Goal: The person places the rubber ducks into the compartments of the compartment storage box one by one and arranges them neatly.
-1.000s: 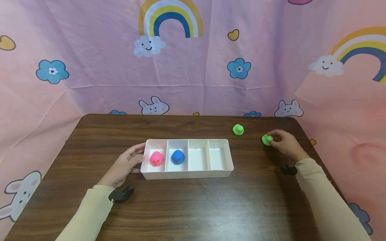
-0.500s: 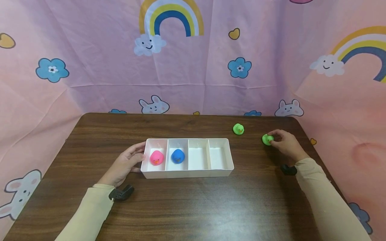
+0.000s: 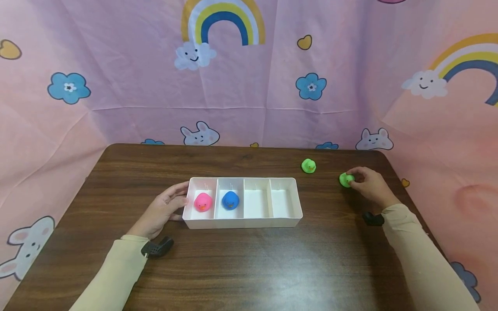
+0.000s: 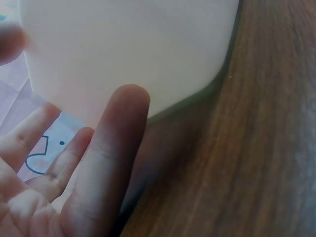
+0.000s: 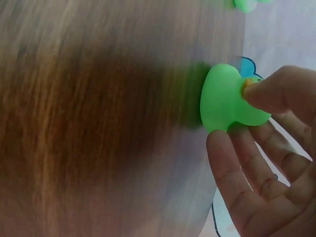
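The right hand [image 3: 370, 185] pinches a rounded green rubbery duck [image 5: 222, 96]; a matching green duck [image 3: 309, 166] lies left of the pinch. The left hand [image 3: 158, 211], fingers extended, touches a white rectangular plastic tray [image 3: 243, 223].

Wood-grain counter [image 3: 241, 268] against pink-and-lilac cloth [image 3: 136, 52]
The cloth's print shows rainbows [image 3: 223, 16], smiling clouds [image 3: 195, 56], blue flowers [image 3: 69, 88], white rabbits [image 3: 200, 136] and yellow hearts [image 3: 304, 42].

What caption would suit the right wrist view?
The right hand pinches a bright green, rounded toy duck at a brown wood-grain table.
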